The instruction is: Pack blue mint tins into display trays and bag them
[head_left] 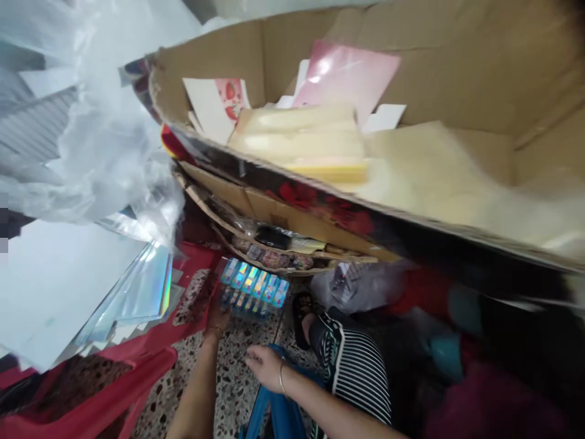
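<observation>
Low over the speckled floor, my left hand [218,316] grips the left edge of a clear plastic box with rows of shiny blue holographic packets [255,285]. Its fingers are dim and partly hidden by the box. My right hand [265,367], a bangle at its wrist, hangs over a blue plastic stool [274,408], to the right of and below the box. Nothing shows in it, and its fingers are loosely bent and apart.
A large cardboard box [434,55] with pale yellow packs [301,137] fills the upper right. Smaller open cartons [269,213] stand below it. On the left, white sheets [64,274] lie on a red plastic chair [132,384]. A striped-clothed leg [361,366] is at lower centre.
</observation>
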Demonstrator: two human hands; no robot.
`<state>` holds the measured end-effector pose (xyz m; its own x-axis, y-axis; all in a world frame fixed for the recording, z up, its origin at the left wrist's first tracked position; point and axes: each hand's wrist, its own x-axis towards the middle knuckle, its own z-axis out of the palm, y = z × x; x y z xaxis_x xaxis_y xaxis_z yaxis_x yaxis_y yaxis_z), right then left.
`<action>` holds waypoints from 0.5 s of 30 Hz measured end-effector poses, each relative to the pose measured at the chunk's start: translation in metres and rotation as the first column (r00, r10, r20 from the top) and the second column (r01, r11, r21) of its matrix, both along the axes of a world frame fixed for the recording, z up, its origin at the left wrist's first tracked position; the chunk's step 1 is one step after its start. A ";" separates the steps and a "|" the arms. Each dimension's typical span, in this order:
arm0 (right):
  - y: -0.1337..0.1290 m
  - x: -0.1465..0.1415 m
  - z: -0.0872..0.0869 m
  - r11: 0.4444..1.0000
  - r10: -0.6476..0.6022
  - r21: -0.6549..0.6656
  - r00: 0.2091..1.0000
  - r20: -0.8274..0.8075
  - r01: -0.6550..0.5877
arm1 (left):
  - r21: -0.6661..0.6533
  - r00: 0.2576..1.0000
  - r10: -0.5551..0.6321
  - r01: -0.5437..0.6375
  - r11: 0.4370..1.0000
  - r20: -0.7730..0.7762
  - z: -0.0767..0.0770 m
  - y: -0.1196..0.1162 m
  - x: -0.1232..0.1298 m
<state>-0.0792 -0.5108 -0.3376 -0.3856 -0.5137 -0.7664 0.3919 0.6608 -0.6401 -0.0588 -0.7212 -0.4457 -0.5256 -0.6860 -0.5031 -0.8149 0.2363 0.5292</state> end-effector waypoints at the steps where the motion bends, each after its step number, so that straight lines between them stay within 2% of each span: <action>1: 0.011 0.001 0.022 0.998 0.012 -0.061 0.999 -0.044 -0.014 | -0.001 1.000 -0.018 0.018 1.000 -0.004 0.011 0.009 0.001; 3: 0.039 -0.002 0.068 0.986 -0.052 -0.163 0.991 -0.127 0.031 | 0.004 0.996 -0.082 0.082 0.997 -0.030 0.036 0.033 0.001; 6: 0.100 -0.011 0.134 0.946 -0.274 -0.240 0.932 -0.236 0.218 | 0.008 0.954 -0.247 0.252 0.968 -0.172 0.081 0.090 -0.016; 8: 0.151 -0.015 0.172 0.904 -0.415 -0.260 0.845 -0.337 0.340 | -0.085 0.825 -0.365 0.365 0.927 -0.431 0.121 0.145 -0.041; 9: 0.178 -0.014 0.189 0.878 -0.477 -0.259 0.787 -0.391 0.403 | -0.134 0.696 -0.460 0.470 0.872 -0.551 0.145 0.178 -0.055; 10: 0.206 -0.011 0.204 0.848 -0.529 -0.252 0.722 -0.446 0.466 | -0.192 0.520 -0.545 0.584 0.789 -0.658 0.172 0.215 -0.068; 11: 0.234 -0.004 0.218 0.815 -0.570 -0.242 0.651 -0.502 0.527 | -0.252 0.320 -0.602 0.693 0.675 -0.731 0.200 0.254 -0.079; 13: 0.283 0.019 0.240 0.746 -0.608 -0.223 0.504 -0.614 0.628 | -0.416 -0.073 -0.632 0.809 0.414 -0.771 0.258 0.338 -0.091; 15: 0.322 0.050 0.254 0.678 -0.603 -0.207 0.372 -0.706 0.705 | -0.551 -0.385 -0.587 0.824 0.129 -0.713 0.306 0.421 -0.090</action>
